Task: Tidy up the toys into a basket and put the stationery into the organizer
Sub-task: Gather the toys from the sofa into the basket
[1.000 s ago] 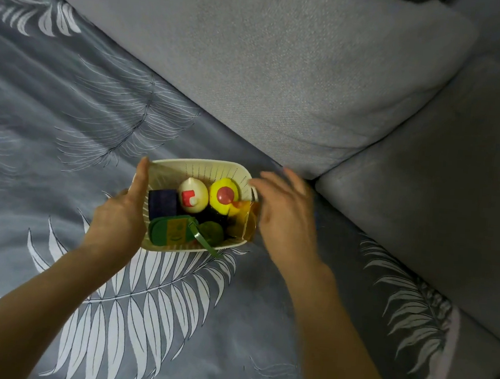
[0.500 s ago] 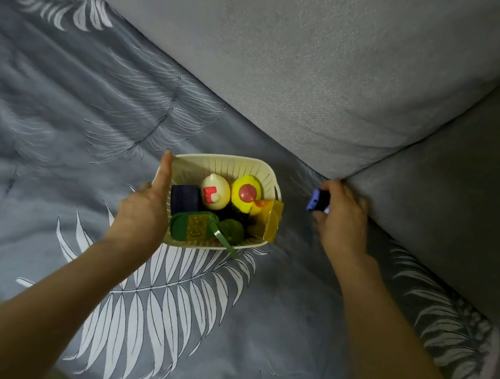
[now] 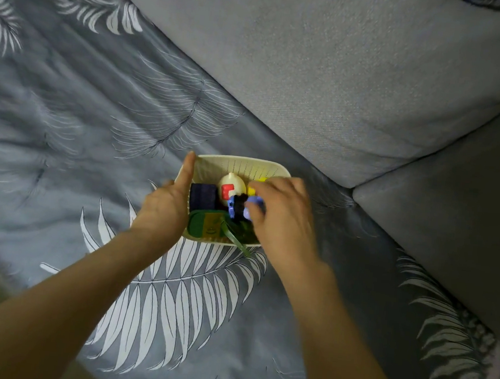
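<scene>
Blue toy (image 3: pixel 242 208), pinched in right hand (image 3: pixel 282 219) above cream basket (image 3: pixel 244 166) steadied by gripping left hand (image 3: pixel 165 209): best lowered among packed toys (image 3: pixel 202 197) before release.

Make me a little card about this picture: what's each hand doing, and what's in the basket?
left hand: grips the basket by its left side
right hand: holds a blue toy at the basket
in basket: egg, dark block, green toy
basket sits on: leaf-print sheet
behind: grey cushion
</scene>
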Demonstrator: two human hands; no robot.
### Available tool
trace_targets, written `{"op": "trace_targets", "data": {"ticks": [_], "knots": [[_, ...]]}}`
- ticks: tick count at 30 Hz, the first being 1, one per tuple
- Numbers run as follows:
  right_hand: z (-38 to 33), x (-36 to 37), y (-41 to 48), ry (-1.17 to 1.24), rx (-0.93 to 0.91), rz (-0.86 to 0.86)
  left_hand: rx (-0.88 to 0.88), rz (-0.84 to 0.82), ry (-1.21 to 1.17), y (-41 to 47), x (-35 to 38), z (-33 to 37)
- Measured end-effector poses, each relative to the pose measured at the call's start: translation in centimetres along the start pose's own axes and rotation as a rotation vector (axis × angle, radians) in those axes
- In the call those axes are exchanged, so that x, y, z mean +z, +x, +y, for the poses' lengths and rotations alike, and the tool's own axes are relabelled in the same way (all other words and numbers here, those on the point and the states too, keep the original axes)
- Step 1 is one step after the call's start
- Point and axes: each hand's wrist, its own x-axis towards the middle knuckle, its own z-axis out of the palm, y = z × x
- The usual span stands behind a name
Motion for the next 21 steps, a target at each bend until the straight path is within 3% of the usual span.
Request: {"op": "trace_targets", "data": {"ticks": [2, 3, 5, 8, 17, 21], "knots": [[0.9, -0.2, -0.9, 0.081, 0.069, 0.191, 0.003, 0.002, -0.033, -0.1, 0.0, -0.1], [1.5, -0.3, -1.3, 0.128, 0.139, 0.187, 0.004, 0.006, -0.066, -0.2, 0.0, -0.1], [2.1, -0.4, -1.7, 0.219, 0.304, 0.049, 0.015, 0.024, -0.158, -0.6, 0.1, -0.3], [2.1, 0.1, -1.8, 0.266, 0.402, -0.109, 0.048, 0.051, -0.358, -1.5, 0.6, -0.8], [1.5, 2.3, -1.3, 0.851, 0.813, -0.059, 0.087, -0.030, -0.567, -1.7, 1.0, -1.2], [-0.1, 0.7, -1.9, 0.925, 0.848, -0.130, 0.070, -0.085, -0.572, -2.7, -1.2, -1.1]]}}
